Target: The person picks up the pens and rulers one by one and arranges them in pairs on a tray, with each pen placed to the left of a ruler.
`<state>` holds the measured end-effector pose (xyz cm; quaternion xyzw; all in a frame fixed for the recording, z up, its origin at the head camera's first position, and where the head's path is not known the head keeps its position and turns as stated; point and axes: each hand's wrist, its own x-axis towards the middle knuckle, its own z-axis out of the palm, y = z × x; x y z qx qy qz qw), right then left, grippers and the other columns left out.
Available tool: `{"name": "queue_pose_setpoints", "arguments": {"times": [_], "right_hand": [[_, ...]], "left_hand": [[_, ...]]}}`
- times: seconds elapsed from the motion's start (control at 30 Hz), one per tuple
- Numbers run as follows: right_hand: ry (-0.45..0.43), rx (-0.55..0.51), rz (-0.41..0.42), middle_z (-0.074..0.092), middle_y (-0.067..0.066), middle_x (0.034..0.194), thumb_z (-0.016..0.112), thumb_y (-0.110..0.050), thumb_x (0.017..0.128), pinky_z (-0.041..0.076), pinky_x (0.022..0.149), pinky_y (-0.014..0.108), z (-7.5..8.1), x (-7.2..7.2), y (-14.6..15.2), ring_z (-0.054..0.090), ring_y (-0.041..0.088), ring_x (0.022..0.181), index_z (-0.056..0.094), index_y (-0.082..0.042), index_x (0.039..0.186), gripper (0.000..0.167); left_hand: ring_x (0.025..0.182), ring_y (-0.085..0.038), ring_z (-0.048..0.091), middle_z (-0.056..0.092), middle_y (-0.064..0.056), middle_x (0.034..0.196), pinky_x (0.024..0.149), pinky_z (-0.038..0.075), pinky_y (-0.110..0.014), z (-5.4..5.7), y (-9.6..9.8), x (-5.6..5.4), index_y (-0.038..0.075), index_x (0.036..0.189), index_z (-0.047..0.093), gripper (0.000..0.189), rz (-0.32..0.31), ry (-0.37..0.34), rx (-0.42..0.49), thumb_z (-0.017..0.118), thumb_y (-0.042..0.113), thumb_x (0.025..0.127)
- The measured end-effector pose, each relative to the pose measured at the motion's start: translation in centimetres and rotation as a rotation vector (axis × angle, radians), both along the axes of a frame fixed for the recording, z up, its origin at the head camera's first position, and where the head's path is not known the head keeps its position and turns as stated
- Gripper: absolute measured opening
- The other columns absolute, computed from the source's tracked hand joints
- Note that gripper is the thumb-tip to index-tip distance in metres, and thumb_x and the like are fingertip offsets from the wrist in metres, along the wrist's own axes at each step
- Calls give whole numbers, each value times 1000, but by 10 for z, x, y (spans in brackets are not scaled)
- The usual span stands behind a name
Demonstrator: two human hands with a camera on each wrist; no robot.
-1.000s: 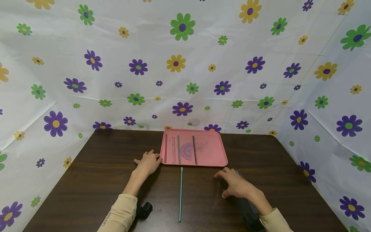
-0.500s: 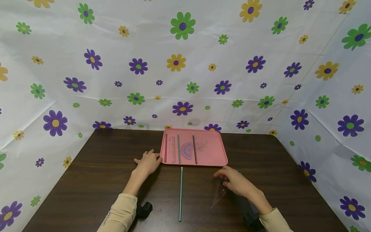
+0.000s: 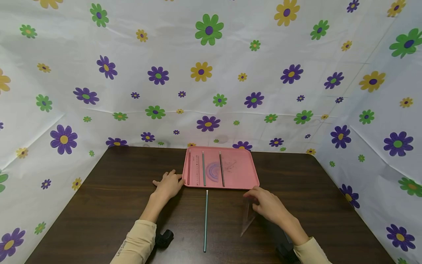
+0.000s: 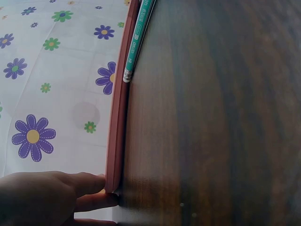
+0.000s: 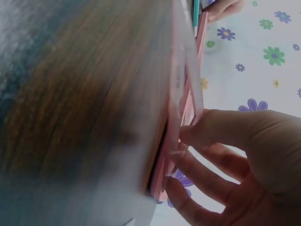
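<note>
My right hand (image 3: 268, 206) pinches a clear triangular set square (image 3: 248, 217) between thumb and fingers, near the tray's front right corner. In the right wrist view the set square (image 5: 176, 94) stands on edge, close to the camera, with the thumb on one face. My left hand (image 3: 169, 187) touches the left front corner of the pink tray (image 3: 242, 179), its fingers fairly straight. Inside the tray lie a dark red pencil (image 3: 189, 168), a clear ruler (image 3: 197, 170), a green pencil (image 3: 203, 169), a purplish protractor (image 3: 213, 171) and a black pencil (image 3: 222, 170).
A green pencil (image 3: 206, 222) lies on the dark wooden table (image 3: 132, 176), in front of the tray and between the arms. Faint dark lines show on the tray's right half. A flowered cloth (image 3: 178, 73) hangs behind and at the sides.
The right hand has closed its fingers on the set square and tilted it up off the table. The left hand and tray have stayed put.
</note>
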<state>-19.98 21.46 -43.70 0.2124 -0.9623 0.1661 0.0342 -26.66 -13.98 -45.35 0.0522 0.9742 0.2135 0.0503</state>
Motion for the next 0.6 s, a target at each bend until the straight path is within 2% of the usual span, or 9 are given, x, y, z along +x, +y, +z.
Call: {"name": "queue_pose_setpoints", "arguments": {"times": [0.17, 0.3, 0.6], "right_hand": [[24, -4, -32, 67, -7, 98, 74, 3, 79, 51, 67, 27, 0, -1, -3, 64, 10, 84, 73, -17, 109, 36], [24, -15, -57, 69, -8, 99, 75, 2, 79, 54, 70, 30, 0, -2, -6, 66, 11, 87, 73, -19, 105, 33], [80, -28, -56, 65, -9, 88, 75, 2, 79, 46, 61, 25, 1, -11, -8, 55, 7, 72, 70, -20, 85, 23]], "left_hand": [[141, -54, 32, 40, -26, 153, 95, 16, -89, 0, 0, 0, 7, 136, 61, 43, -3, -3, -5, 49, 33, 103], [141, -54, 32, 40, -26, 153, 95, 16, -89, 0, 0, 0, 7, 137, 60, 44, -6, -2, -9, 49, 32, 103], [141, -54, 32, 41, -27, 152, 95, 16, -89, 0, 0, 0, 7, 136, 62, 43, -1, 1, -2, 50, 32, 103]]}}
